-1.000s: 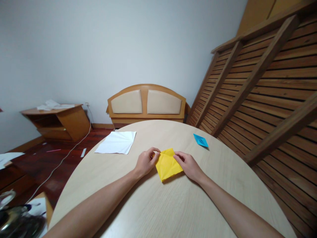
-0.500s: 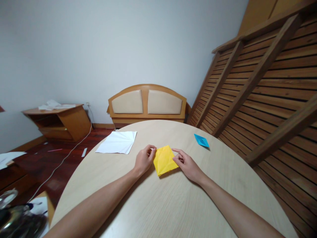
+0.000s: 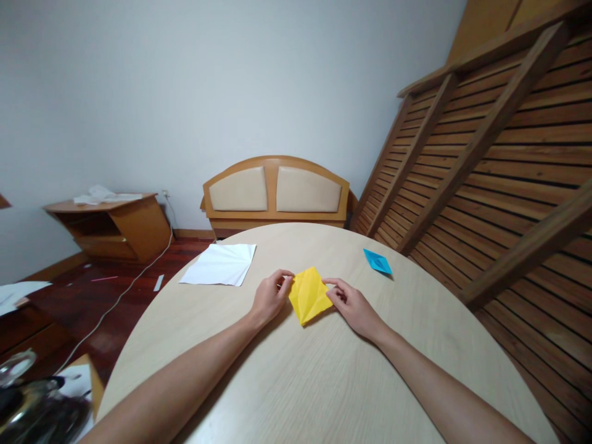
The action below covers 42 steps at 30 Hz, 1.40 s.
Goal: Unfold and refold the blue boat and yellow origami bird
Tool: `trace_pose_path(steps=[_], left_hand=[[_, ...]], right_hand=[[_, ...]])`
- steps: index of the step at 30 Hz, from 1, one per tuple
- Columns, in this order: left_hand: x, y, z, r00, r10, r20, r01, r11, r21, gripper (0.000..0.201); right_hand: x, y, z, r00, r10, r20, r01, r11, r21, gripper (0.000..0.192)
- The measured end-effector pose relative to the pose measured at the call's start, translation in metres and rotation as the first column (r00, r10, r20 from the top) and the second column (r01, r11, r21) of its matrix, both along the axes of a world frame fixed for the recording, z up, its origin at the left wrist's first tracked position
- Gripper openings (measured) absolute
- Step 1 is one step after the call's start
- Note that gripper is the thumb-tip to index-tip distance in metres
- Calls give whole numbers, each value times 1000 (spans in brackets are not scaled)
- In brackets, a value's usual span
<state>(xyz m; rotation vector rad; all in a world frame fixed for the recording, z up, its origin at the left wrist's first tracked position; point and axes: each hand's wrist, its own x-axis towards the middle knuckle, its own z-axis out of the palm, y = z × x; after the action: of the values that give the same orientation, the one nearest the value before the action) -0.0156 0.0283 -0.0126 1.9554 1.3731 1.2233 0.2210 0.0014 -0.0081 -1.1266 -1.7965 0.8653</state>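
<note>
The yellow paper (image 3: 309,295) was found lying on the round surface (image 3: 324,382), a little beyond its middle, held between the two hands. Compared with a second before, the sheet had been drawn in — its outline was narrower and more diamond-like, with a raised crease running from its 12 o'clock tip to its 6 o'clock tip — and it had been shifted slightly away from the person. From this it was judged that the side flaps were being folded toward the centre line, and that the fold was under way rather than pressed flat.

The left hand (image 3: 268,299) was kept at the paper's 9 o'clock edge, its fingers (image 3: 283,279) curled and pinching that edge. The right hand (image 3: 352,306) was set at the 3 o'clock edge, its fingers (image 3: 333,285) pressed together on the flap.

At 2 o'clock, well apart, a small blue folded paper (image 3: 378,262) was left untouched — and at 10 o'clock a creased white sheet (image 3: 219,264) lay flat.
</note>
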Motion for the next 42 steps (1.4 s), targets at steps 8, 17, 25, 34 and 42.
trace_pose_path(steps=[8,17,25,34,42], left_hand=[[1,-2,1,999,-31,41,31,1000,0,29],[-2,3,-2,999,46,4,-46,998,-37,27],[-3,4,-1,999,25,-43,-28,998,-57,29],[-2,3,-2,989,-11,-147,-1,997,-78,29],[0,-8,6,971,-125,-205,128,992,1,47]], right_hand=[[0,-3,2,999,-1,50,1,1000,19,48],[3,-6,2,984,57,169,-79,989,124,67],[5,-7,10,947,0,321,-71,975,209,54],[6,-9,13,965,127,231,-184,953,242,31],[5,-3,11,985,20,173,-78,941,330,13]])
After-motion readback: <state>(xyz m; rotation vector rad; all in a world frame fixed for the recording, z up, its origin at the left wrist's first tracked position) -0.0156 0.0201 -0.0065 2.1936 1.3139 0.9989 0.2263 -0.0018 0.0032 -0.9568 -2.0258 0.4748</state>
